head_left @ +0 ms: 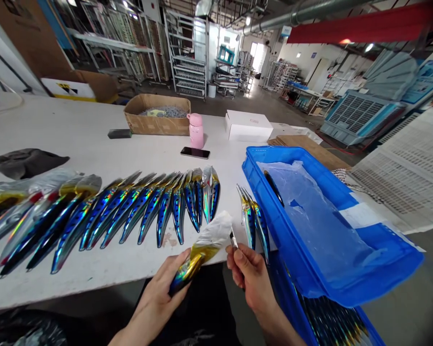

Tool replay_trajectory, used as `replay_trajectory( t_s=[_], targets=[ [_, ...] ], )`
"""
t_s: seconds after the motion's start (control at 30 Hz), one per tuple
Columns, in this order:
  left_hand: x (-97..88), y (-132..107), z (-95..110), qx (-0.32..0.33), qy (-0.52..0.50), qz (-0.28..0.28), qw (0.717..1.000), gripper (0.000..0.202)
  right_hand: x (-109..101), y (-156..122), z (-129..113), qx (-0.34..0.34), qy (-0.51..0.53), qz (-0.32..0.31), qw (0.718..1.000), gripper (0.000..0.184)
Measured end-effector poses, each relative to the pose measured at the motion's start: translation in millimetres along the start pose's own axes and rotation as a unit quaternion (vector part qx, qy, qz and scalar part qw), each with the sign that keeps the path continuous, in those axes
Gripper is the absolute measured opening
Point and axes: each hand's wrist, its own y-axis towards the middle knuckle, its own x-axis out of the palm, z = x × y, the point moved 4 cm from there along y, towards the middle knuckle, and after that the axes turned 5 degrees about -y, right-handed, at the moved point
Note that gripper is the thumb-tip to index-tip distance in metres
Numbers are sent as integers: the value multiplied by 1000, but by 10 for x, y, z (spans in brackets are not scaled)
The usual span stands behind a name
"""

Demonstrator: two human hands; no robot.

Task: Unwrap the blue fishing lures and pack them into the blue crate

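Left hand (166, 288) wrapped around the near end of a shiny fishing lure (197, 257), gold and blue, its far end sheathed in a clear plastic sleeve (216, 233) and tilted up toward the right. Right hand (248, 276) just beside it, fingers pinched narrow on a small dark tool (233, 239) whose tip nearly meets the sleeve; hard to tell whether touching. Both held at the near edge of the white surface (94, 139), low in the middle of the scene.

Just beyond the hands, two more lures (254, 221) lying side by side, near the blue crate (346, 274) on the right, lined with clear plastic. Under that crate, a second crate (332, 322) packed with lures. To the left, a long fanned row of blue lures (130, 211) spread across the surface. Farther off, a black phone (195, 153), a pink bottle (196, 130), a cardboard box (157, 114), a white box (248, 126) and a dark cloth (27, 162) at far left.
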Motion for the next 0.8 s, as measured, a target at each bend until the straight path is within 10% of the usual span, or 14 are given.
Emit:
replay_trajectory(
  t_s=[0.23,0.4,0.57,0.8],
  targets=[
    [-34,38,-293,-141,-46,-147,978,64,-1051,-58,-550,-134,54,262,954,37],
    [679,669,-21,-195,-219,-117,949,80,-832,-114,-118,-55,68,219,972,39],
    [1369,1287,157,-213,-133,-104,962,82,-721,-241,110,-4,78,188,979,39],
    [1533,1676,234,-131,-4,-165,978,82,-1024,-386,215,5,56,223,973,45]
  ],
)
